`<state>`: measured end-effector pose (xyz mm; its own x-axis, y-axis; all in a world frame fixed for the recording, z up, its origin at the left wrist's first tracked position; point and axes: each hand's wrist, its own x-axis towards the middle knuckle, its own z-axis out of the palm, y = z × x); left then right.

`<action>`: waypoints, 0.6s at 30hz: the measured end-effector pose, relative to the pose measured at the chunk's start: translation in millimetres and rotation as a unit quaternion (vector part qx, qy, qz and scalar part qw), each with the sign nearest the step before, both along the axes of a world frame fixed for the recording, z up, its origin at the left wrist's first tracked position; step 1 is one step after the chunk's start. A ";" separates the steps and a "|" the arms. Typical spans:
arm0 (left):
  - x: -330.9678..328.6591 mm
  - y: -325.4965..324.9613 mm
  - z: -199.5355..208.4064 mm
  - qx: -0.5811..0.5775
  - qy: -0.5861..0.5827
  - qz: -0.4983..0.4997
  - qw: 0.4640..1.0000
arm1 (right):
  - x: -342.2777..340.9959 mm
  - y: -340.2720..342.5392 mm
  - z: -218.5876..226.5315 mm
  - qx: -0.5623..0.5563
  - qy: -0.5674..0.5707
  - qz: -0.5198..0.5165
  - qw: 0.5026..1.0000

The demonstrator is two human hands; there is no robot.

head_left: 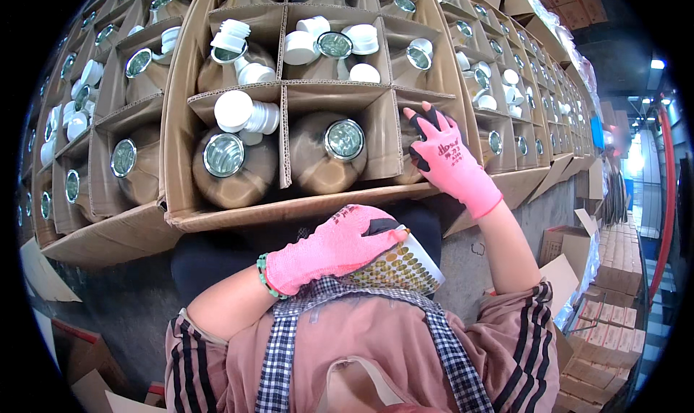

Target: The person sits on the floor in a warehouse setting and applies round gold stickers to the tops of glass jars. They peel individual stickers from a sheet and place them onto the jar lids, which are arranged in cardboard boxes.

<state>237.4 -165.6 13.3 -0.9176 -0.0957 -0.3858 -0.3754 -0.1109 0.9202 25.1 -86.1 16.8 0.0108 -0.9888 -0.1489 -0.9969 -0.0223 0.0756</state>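
Sticker sheet (pixel 401 270), partly covered, fills the left hand's (pixel 347 241) grip; the right hand's (pixel 447 151), masking a bottle (pixel 409 173) at two o'clock, I cannot judge.

Glossy btls (pixel 320 173), matt cardbd box (pixel 183 124)

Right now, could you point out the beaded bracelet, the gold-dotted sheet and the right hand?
Beaded bracelet (pixel 264 276): head view, on its green beads.
Gold-dotted sheet (pixel 405 265): head view, on its dotted face.
Right hand (pixel 448 151): head view, on the middle of its gloved back.
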 end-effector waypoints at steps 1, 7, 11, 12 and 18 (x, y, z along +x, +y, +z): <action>0.7 2.1 -4.7 -0.013 0.027 0.014 0.999 | -0.4 -2.0 0.9 0.004 0.017 0.013 1.000; -0.3 2.3 -9.5 -0.003 0.063 0.031 0.998 | 2.5 -5.3 2.4 -0.018 0.053 0.018 0.998; -5.5 1.7 -27.9 0.029 0.081 0.025 0.996 | 8.6 1.2 13.2 -0.145 0.041 -0.044 0.988; -7.2 -0.4 -32.5 0.020 0.084 0.027 0.996 | 19.6 3.7 25.7 -0.212 -0.011 -0.078 0.974; -8.3 -0.8 -34.3 0.061 0.117 0.084 0.988 | 82.0 27.0 70.3 -0.069 -0.282 -0.147 0.946</action>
